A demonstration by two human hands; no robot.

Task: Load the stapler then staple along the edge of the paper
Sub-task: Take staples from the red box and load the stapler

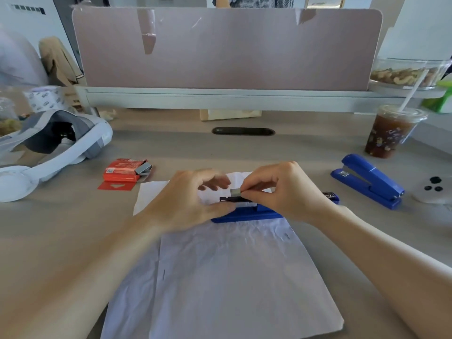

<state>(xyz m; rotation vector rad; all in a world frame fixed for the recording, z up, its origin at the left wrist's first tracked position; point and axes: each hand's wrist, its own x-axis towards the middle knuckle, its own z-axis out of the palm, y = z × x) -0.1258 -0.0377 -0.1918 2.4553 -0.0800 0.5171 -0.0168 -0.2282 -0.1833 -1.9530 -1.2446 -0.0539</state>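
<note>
A blue stapler (247, 214) lies opened flat on the white paper (227, 277) in the middle of the desk, its metal staple channel facing up. My right hand (281, 192) pinches a silver strip of staples (236, 191) just above the channel. My left hand (186, 201) has curled fingers and its thumb rests against the stapler's left end; whether it grips is unclear. The stapler's hinged top pokes out behind my right wrist at the right. A red staple box (122, 170) with staples sticking out lies to the left, beyond the paper.
A second blue stapler (369, 180) lies shut at the right. An iced drink cup (389, 133) with a straw stands behind it. A white headset (49, 148) takes up the left side. A pink partition (227, 47) closes off the desk's back.
</note>
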